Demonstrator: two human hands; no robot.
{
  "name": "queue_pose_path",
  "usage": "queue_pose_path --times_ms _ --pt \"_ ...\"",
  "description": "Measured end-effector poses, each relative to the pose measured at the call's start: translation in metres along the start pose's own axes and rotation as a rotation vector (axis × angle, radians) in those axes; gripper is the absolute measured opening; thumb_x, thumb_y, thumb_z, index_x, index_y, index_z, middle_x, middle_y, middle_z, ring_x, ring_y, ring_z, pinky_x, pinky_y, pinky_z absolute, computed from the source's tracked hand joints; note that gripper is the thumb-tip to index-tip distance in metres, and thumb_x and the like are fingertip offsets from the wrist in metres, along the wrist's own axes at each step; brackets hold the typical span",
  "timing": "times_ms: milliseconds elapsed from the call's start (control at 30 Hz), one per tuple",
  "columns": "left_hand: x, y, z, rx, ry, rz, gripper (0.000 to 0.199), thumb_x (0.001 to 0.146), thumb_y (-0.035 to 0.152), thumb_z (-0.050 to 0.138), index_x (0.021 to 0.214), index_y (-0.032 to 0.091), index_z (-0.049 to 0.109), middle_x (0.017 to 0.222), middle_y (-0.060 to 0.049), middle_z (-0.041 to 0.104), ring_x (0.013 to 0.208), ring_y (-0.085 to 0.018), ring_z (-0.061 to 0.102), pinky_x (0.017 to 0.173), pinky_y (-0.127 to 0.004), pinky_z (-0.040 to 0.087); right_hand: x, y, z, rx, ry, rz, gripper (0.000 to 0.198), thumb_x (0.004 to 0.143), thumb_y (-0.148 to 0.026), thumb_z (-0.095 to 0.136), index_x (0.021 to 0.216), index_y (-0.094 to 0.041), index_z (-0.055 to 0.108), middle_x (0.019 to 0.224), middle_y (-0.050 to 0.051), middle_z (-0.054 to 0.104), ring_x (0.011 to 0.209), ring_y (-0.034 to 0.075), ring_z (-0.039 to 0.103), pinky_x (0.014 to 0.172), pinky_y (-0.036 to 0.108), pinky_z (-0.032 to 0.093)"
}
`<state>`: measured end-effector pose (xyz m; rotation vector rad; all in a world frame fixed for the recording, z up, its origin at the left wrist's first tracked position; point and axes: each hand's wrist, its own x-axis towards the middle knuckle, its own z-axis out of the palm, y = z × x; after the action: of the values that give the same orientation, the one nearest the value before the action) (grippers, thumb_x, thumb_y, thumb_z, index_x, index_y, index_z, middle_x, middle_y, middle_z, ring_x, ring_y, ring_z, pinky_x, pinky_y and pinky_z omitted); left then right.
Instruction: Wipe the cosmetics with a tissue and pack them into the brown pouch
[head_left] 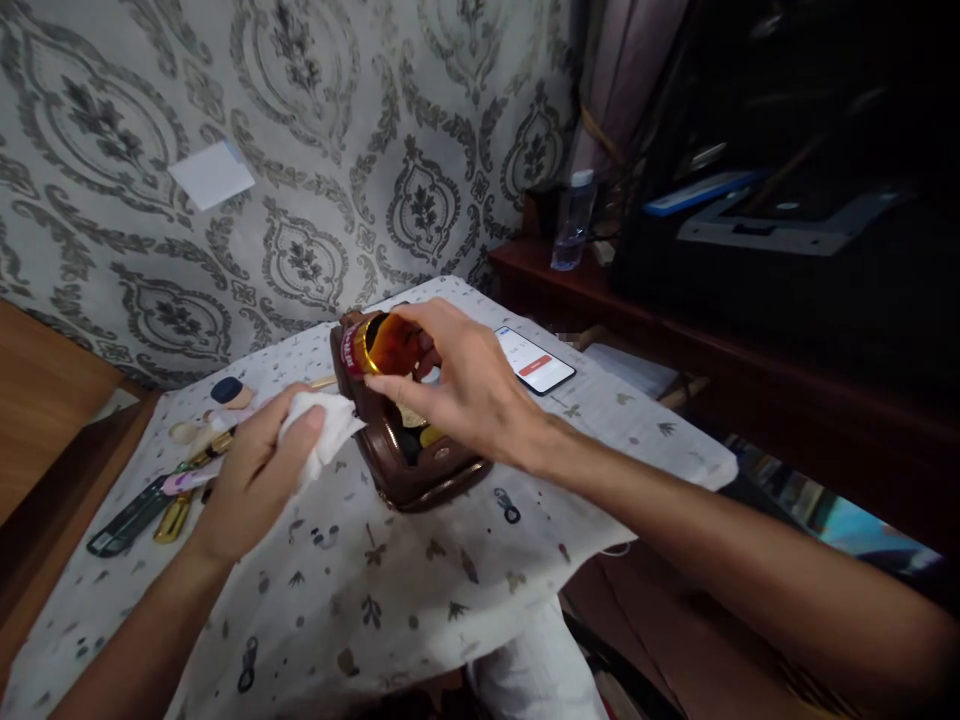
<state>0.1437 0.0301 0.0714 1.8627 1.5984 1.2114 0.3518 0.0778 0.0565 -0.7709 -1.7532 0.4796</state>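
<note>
My right hand (469, 385) is closed around an amber jar (394, 345) with a gold band and a dark red end with pale lettering. It is tilted sideways over the brown zip bag (379, 460). That bag lies unzipped on the table, with several small items inside, partly hidden by my hand. A crumpled white tissue (319, 430) is pinched in my left hand (259, 465), just left of the bag. Left of that hand, several cosmetic-like items are spread out, among them a dark box cutter (131, 515) and a gold tube (172, 518).
A patterned cloth (420, 610) covers the table. A phone (536, 360) with a lit screen lies right of the bag. Behind it, a water bottle (574, 220) stands on a dark wooden shelf (525, 265). A dark-capped beige bottle (231, 392) is at the far left.
</note>
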Motion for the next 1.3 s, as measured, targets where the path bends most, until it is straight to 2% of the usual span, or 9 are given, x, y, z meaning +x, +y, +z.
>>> queue_pose_path --times_ms 67,133,233,367,600,733,867,1167,1300 --pt "0.007 0.003 0.004 0.333 -0.177 0.269 0.029 0.09 0.036 0.051 0.103 0.018 0.07 0.074 -0.002 0.067 0.073 -0.019 0.063 0.067 -0.026 0.049 0.014 0.003 -0.006 -0.109 -0.093 0.046 0.024 0.082 -0.031 0.072 0.1 -0.016 0.064 0.093 0.003 0.06 0.083 0.017 0.057 0.079 0.032 0.047" --pt "0.011 0.001 0.007 0.62 -0.253 0.464 0.038 0.094 0.026 0.039 0.121 0.021 0.065 0.087 -0.003 0.071 0.076 -0.019 0.064 0.066 -0.027 0.047 0.026 0.005 -0.009 -0.261 -0.224 0.061 0.023 0.081 -0.027 0.072 0.098 -0.014 0.064 0.094 0.004 0.061 0.082 0.017 0.056 0.077 0.031 0.045" --pt "0.012 -0.01 0.009 0.837 -0.243 0.617 0.04 0.097 0.02 0.033 0.123 0.021 0.063 0.096 -0.005 0.071 0.074 -0.02 0.064 0.061 -0.029 0.043 0.04 0.011 -0.007 -0.434 -0.422 -0.003 0.024 0.082 -0.025 0.07 0.101 -0.013 0.063 0.1 0.007 0.062 0.088 0.019 0.057 0.077 0.03 0.043" --pt "0.008 -0.022 0.008 0.861 -0.17 0.717 0.034 0.098 0.018 0.035 0.12 0.018 0.061 0.104 -0.007 0.07 0.084 -0.021 0.067 0.064 -0.029 0.045 0.053 0.022 0.006 -0.488 -0.635 -0.072 0.026 0.08 -0.023 0.07 0.104 -0.015 0.063 0.108 0.008 0.064 0.095 0.021 0.06 0.076 0.029 0.044" --pt "0.003 -0.037 0.01 0.715 -0.091 0.724 0.03 0.097 0.011 0.04 0.119 0.017 0.058 0.111 -0.009 0.067 0.102 -0.019 0.067 0.076 -0.024 0.049 0.068 0.006 0.031 -0.599 -1.005 0.19 0.034 0.081 -0.013 0.067 0.115 -0.01 0.065 0.119 0.014 0.068 0.101 0.025 0.067 0.07 0.027 0.051" --pt "0.003 -0.041 0.01 0.65 -0.093 0.711 0.031 0.096 0.01 0.041 0.12 0.017 0.059 0.105 -0.009 0.067 0.099 -0.018 0.067 0.076 -0.024 0.049 0.071 0.005 0.043 -0.597 -1.045 0.238 0.04 0.083 -0.009 0.065 0.122 -0.008 0.064 0.131 0.018 0.063 0.112 0.029 0.065 0.083 0.034 0.056" --pt "0.004 -0.042 0.011 0.611 -0.097 0.697 0.031 0.096 0.009 0.041 0.119 0.018 0.059 0.105 -0.009 0.067 0.105 -0.02 0.066 0.082 -0.026 0.051 0.073 0.012 0.057 -0.632 -1.048 0.305 0.04 0.081 -0.009 0.068 0.12 -0.007 0.067 0.126 0.019 0.067 0.113 0.033 0.066 0.091 0.04 0.056" --pt "0.003 -0.041 0.011 0.612 -0.116 0.69 0.031 0.096 0.009 0.041 0.12 0.017 0.059 0.104 -0.009 0.066 0.102 -0.02 0.066 0.077 -0.026 0.051 0.075 0.026 0.067 -0.677 -1.085 0.229 0.035 0.08 -0.015 0.071 0.113 -0.007 0.071 0.115 0.017 0.072 0.107 0.033 0.068 0.09 0.038 0.055" --pt "0.004 -0.039 0.011 0.604 -0.124 0.695 0.03 0.097 0.009 0.04 0.12 0.017 0.058 0.108 -0.01 0.065 0.107 -0.02 0.064 0.083 -0.028 0.051 0.077 0.027 0.071 -0.759 -1.189 0.129 0.032 0.08 -0.019 0.072 0.109 -0.003 0.073 0.111 0.018 0.073 0.104 0.032 0.069 0.088 0.036 0.054"
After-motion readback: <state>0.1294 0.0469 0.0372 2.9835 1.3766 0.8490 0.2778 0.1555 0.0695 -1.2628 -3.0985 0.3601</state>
